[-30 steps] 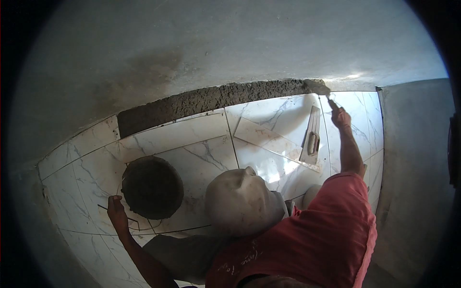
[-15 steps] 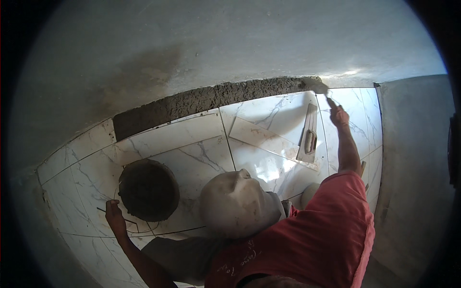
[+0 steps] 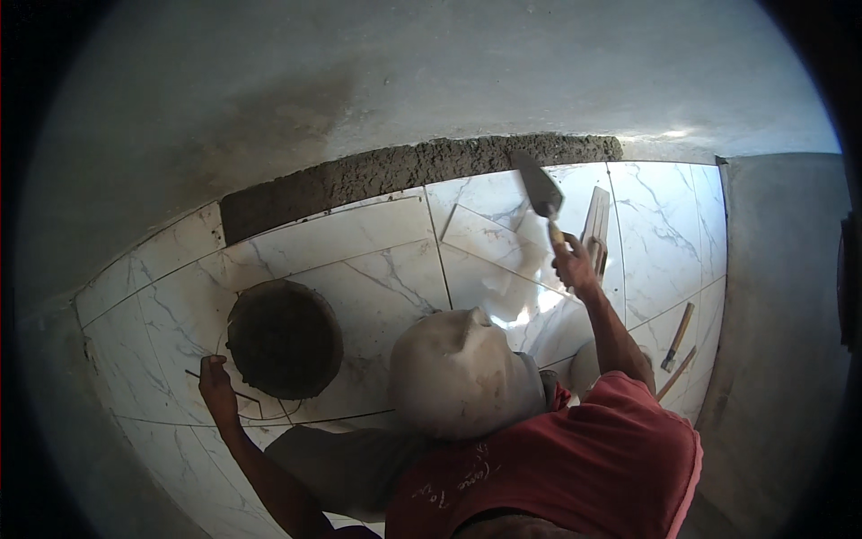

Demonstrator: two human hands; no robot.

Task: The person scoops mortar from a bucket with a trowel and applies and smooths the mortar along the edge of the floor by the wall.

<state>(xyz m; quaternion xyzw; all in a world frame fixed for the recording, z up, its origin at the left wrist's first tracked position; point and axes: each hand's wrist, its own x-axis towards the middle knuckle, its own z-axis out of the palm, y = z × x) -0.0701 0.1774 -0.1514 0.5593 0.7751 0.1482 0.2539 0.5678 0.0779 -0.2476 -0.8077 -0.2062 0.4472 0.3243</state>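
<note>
My right hand (image 3: pixel 573 262) is closed round the wooden handle of a pointed trowel (image 3: pixel 541 186). Its grey blade points away from me, the tip by the near edge of a rough strip of wet mortar (image 3: pixel 404 171) along the wall's foot. Left of me, my left hand (image 3: pixel 215 382) has curled fingers beside a round bucket (image 3: pixel 284 341) with dark contents. A thin dark bent rod (image 3: pixel 247 396) passes at this hand; whether the fingers grip it or the bucket's wire handle, I cannot make out. Behind my right hand lies a long float (image 3: pixel 595 216), partly hidden.
White marbled tiles (image 3: pixel 660 234) cover the floor. Loose tile strips (image 3: pixel 332 238) lie near the mortar. A hammer (image 3: pixel 680 337) and a stick (image 3: pixel 680 373) rest at the right. Grey walls (image 3: pixel 781 296) bound the space. A pale, dirt-marked rounded shape (image 3: pixel 453 373) fills the near middle.
My right hand has drawn the trowel left and toward me, from the right end of the mortar strip. The hammer has come into sight. My left hand stays beside the bucket.
</note>
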